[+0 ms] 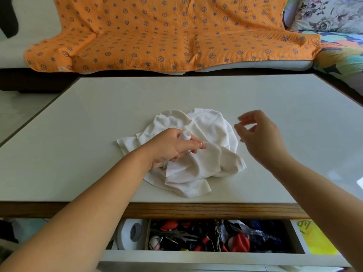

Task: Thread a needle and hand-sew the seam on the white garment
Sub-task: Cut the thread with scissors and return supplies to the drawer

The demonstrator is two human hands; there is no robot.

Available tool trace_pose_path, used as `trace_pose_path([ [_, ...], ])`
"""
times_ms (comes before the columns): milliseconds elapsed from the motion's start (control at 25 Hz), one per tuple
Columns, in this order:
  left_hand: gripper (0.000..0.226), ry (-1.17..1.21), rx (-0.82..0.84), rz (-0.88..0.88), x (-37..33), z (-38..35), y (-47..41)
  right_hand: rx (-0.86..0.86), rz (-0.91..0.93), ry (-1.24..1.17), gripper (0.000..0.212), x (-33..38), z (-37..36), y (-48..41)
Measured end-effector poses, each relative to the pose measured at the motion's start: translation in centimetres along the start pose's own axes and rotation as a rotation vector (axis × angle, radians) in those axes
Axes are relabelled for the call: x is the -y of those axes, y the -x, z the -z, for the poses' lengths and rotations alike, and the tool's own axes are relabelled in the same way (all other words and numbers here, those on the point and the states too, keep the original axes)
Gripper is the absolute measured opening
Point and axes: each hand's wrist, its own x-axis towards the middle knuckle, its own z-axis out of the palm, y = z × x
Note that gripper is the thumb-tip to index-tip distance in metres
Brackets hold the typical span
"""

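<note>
The white garment (204,154) lies crumpled in the middle of the pale table (98,114). My left hand (172,148) rests on the garment and grips a white thread spool (184,136). A thin white thread (214,147) runs from its fingertips toward the right. A dark sliver that may be a needle shows under its fingers. My right hand (259,134) hovers above the table just right of the garment, fingers loosely curled with thumb and forefinger apart. I cannot tell whether it holds the thread end.
An open drawer (206,254) under the table's wooden front edge holds several sewing bits, red items and a white tape roll (129,232). A sofa with an orange patterned blanket (157,34) stands behind the table. A floral cushion (332,14) sits at the far right.
</note>
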Motion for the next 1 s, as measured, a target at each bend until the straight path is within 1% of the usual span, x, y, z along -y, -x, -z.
trace_pose_path([
  [40,0.014,-0.017,0.003,0.013,0.0,0.1,0.0,0.067,0.099,-0.046,0.016,0.4,-0.1,0.8],
  [80,0.014,-0.04,0.007,0.026,0.0,0.1,0.0,0.187,0.171,-0.1,0.02,0.8,-0.3,1.8],
  [120,0.015,-0.07,0.016,0.036,0.1,0.1,-0.1,0.305,0.218,-0.134,0.025,1.1,-0.7,2.6],
  [160,0.017,-0.096,0.032,0.043,0.1,0.0,-0.1,0.388,0.253,-0.15,0.028,1.1,-1.1,3.2],
  [200,0.019,-0.11,0.052,0.048,0.1,-0.1,-0.1,0.421,0.281,-0.161,0.029,1.0,-1.6,3.5],
  [360,0.022,-0.091,0.085,0.061,0.2,-0.2,-0.3,0.343,0.372,-0.18,0.02,-0.1,-2.4,2.9],
  [600,0.025,0.015,0.09,0.09,0.2,-0.3,-0.4,0.275,0.502,-0.129,0.013,-0.4,-2.6,2.3],
  [760,0.023,0.064,0.105,0.11,0.1,-0.3,-0.4,0.293,0.503,-0.1,0.013,-0.2,-2.4,2.0],
  [880,0.025,0.042,0.104,0.11,0.0,-0.4,-0.3,0.293,0.526,-0.065,0.013,-0.2,-2.1,1.9],
  [1000,0.025,0.017,0.093,0.099,0.0,-0.4,-0.2,0.271,0.517,-0.049,0.009,0.0,-2.0,2.1],
])
